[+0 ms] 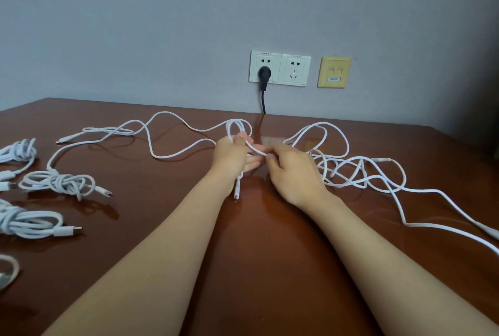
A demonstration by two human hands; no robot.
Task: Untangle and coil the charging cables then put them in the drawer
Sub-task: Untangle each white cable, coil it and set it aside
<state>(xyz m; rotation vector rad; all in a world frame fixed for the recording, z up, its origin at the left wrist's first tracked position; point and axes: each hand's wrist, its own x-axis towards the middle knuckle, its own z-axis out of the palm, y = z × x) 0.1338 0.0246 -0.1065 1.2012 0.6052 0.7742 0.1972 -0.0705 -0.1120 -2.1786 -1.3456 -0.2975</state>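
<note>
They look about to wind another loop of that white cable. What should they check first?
1. Left hand holds the loops: ok.
2. Right hand pinches the cable: ok.
3. Cable runs free of the tangle: cannot tell.
4. Tangle on the right undone: not ok.
5. Coils lie apart on the left: ok.
6. Drawer open: cannot tell, not in view.

Forearms extended, left hand (231,156) grips a cable (256,149), right hand (293,170) pinches it.
</note>
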